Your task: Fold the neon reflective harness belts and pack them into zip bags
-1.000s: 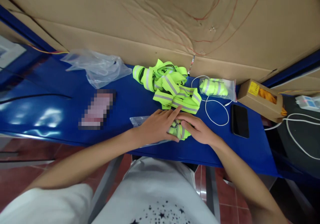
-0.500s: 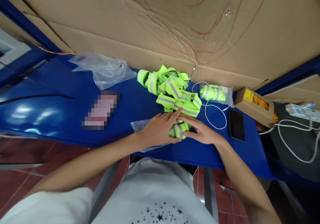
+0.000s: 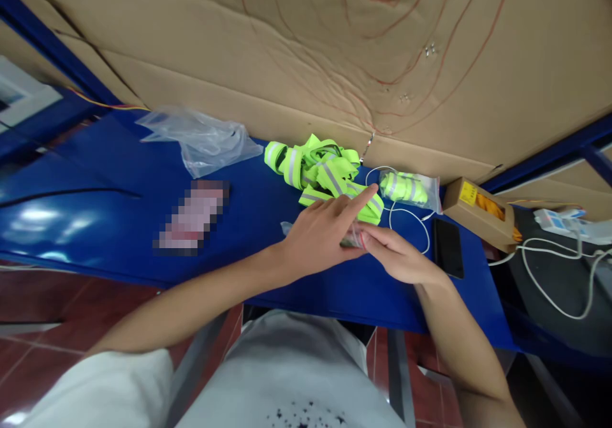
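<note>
My left hand [image 3: 318, 233] is wrapped over a clear plastic zip bag [image 3: 352, 236], its index finger stretched out to the upper right. Most of the bag is hidden beneath that hand; a red line shows along its edge. From the other side, my right hand [image 3: 394, 254] grips the same edge between thumb and fingers. Just beyond both hands lies a loose heap of neon yellow-green straps [image 3: 329, 169] with silver reflective stripes. A filled bag of similar straps [image 3: 406, 187] rests to the right of the heap.
On the blue table [image 3: 258, 284] an empty clear plastic bag [image 3: 205, 141] and a blurred-out pinkish item [image 3: 194, 217] lie at left. A white cable [image 3: 421, 224], a black phone [image 3: 448, 246] and a cardboard box [image 3: 482, 214] are at right. A cardboard panel [image 3: 215, 45] stands behind.
The bag has turned in my hands, and the straps inside it are now mostly covered. My right hand has closed on its red-lined edge. The camera view has shifted slightly.
</note>
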### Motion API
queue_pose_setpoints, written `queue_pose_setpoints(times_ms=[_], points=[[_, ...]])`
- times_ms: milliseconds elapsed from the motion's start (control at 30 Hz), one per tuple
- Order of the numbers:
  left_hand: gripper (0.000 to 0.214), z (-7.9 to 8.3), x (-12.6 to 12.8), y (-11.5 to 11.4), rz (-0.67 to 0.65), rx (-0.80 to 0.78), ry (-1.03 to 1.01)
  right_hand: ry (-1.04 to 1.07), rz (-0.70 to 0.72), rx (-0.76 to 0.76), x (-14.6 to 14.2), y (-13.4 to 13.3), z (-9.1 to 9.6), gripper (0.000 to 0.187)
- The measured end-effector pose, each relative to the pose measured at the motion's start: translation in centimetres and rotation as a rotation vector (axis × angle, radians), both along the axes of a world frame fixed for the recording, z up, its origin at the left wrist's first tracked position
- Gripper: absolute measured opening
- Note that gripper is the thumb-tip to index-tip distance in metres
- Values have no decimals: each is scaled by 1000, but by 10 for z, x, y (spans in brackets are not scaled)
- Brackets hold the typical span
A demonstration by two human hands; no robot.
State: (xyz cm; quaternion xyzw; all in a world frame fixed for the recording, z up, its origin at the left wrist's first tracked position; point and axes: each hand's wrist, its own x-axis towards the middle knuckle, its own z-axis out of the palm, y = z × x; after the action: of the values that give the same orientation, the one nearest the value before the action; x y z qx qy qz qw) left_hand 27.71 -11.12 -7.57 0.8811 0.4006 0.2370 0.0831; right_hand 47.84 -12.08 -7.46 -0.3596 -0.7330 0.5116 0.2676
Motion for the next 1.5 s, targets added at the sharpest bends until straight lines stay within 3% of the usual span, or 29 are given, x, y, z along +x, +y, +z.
queue_pose_setpoints(times_ms=[100,167,233,300,400,500,567,733,867,967,1100,1167,1333,1500], points=[[104,7,1,-5,-12,-98,-142,28,96,27,11,4,2,54],[114,12,-5,-5,-127,-253,-251,0,118,76,13,2,2,59],[118,14,-14,3,-224,-432,-364,-60,78,153,12,-2,5,51],[108,10,-23,19,-264,-586,-422,-92,39,259,10,-4,9,42],[74,-2,-31,43,-396,-847,-403,-155,24,457,14,0,14,34],[64,-15,-35,55,-394,-1010,-462,-243,-109,624,27,8,11,8],[70,-20,-36,54,-370,-1037,-517,-220,-173,650,33,11,5,8],[74,-24,-39,45,-486,-1033,-627,-47,-173,553,25,11,-9,2],[67,-24,-41,48,-506,-1180,-766,10,-126,520,24,10,-7,6],[55,-28,-40,49,-347,-1138,-827,-15,-103,501,30,9,-4,17],[39,-37,-36,45,-106,-1003,-900,-26,-171,481,34,10,-7,10],[35,-38,-36,44,-129,-996,-942,32,-242,392,34,13,-13,8],[40,-37,-37,46,-150,-1036,-1001,45,-419,31,33,19,-26,31],[43,-42,-32,45,-35,-1029,-1084,-23,-503,74,33,18,-27,37]])
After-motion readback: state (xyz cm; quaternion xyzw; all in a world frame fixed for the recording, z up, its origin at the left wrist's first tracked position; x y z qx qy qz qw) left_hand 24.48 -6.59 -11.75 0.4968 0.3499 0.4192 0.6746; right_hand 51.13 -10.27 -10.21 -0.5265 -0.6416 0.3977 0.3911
